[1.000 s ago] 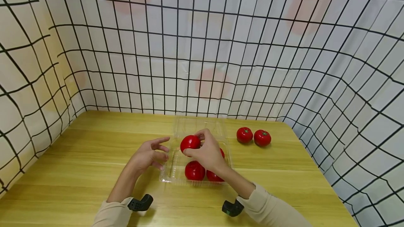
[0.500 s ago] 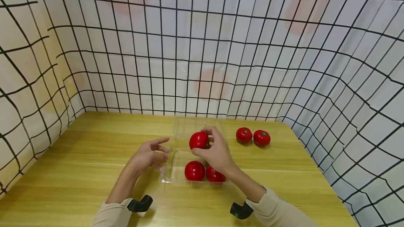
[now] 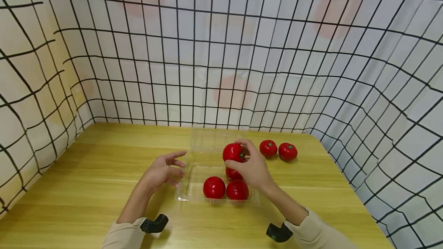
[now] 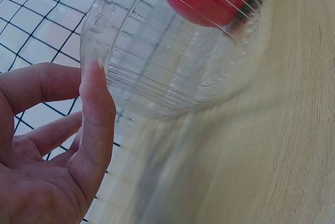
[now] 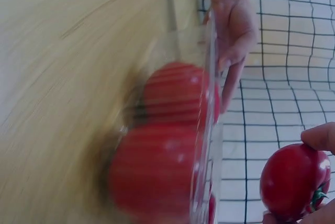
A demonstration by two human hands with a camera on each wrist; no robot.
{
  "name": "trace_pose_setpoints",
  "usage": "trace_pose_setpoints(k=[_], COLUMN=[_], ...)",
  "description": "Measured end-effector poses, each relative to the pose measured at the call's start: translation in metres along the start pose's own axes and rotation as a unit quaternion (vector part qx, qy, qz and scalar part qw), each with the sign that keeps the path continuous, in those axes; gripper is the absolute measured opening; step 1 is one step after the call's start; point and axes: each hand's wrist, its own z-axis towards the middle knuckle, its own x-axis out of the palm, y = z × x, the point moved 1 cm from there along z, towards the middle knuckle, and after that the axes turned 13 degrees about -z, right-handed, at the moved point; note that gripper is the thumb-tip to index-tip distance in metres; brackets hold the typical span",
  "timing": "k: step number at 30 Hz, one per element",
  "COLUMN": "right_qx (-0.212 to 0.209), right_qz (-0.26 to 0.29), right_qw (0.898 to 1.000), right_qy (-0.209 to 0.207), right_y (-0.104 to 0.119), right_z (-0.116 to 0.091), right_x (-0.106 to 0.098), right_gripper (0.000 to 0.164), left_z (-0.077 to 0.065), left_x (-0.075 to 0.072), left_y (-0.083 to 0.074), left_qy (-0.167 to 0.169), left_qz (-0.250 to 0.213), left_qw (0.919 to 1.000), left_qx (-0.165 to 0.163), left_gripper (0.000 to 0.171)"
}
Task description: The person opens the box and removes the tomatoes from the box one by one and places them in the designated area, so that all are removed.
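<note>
My right hand (image 3: 254, 166) pinches a shiny red tomato (image 3: 232, 152) between thumb and fingers, above the right part of a clear plastic clamshell box (image 3: 194, 189). The tomato's green stem faces the palm, as the right wrist view also shows. Below it in the box lie a partly covered tomato (image 3: 233, 173) and two front tomatoes, one left (image 3: 214, 187) and one right (image 3: 237, 190). At the box's left side, my left hand (image 3: 162, 171) holds the rim with thumb and index finger; the other fingers extend loosely (image 4: 57, 130).
Two more tomatoes, a nearer one (image 3: 268, 148) and one at its right (image 3: 287, 151), rest on the wooden table (image 3: 114, 156) right of the box. The open lid (image 3: 214, 139) lies behind the box. A black-grid white curtain (image 3: 221, 57) surrounds the table's back and sides.
My right hand has moved right with the tomato, from over the box's left side to over its right. The left hand has stayed at the rim.
</note>
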Motion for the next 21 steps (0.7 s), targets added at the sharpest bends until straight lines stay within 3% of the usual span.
trace_pose_setpoints(k=[9,21], right_qx=[0.001,0.027], right_qz=[-0.037,-0.048], right_qw=[0.999,0.997], right_qy=[-0.038,-0.055], right_y=[-0.022,-0.042], right_z=[-0.001,-0.001], right_x=[-0.023,-0.034], right_gripper=[0.06,0.068], left_z=[0.0,0.0], left_x=[0.001,0.002], left_y=[0.0,0.0], left_qy=[-0.001,-0.003], left_qz=[0.002,0.0], left_qw=[1.0,1.0], left_qx=[0.0,0.0], left_gripper=[0.073,0.073])
